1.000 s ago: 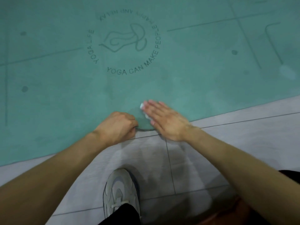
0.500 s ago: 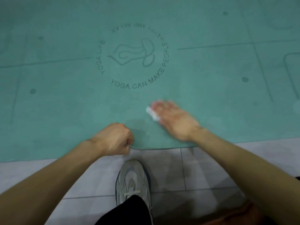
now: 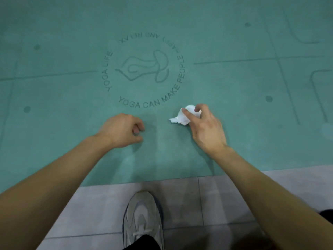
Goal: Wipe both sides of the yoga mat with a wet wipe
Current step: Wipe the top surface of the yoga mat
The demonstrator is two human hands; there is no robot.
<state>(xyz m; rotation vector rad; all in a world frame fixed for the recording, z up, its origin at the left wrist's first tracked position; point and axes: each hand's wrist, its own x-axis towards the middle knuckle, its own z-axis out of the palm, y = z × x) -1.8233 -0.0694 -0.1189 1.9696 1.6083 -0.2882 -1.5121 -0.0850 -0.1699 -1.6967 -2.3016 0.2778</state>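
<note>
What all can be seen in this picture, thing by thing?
yoga mat: one, teal, spread flat on the floor, filling the upper part of the view
round logo: one, dark print on the mat, ringed with lettering
wet wipe: one, white, crumpled, just below the logo
tiled floor: grey, along the mat's near edge
shoe: one, grey, on the tiles at bottom centre
left hand: over the mat, fingers loosely curled, holding nothing
right hand: over the mat, pinching the wipe in its fingertips
</note>
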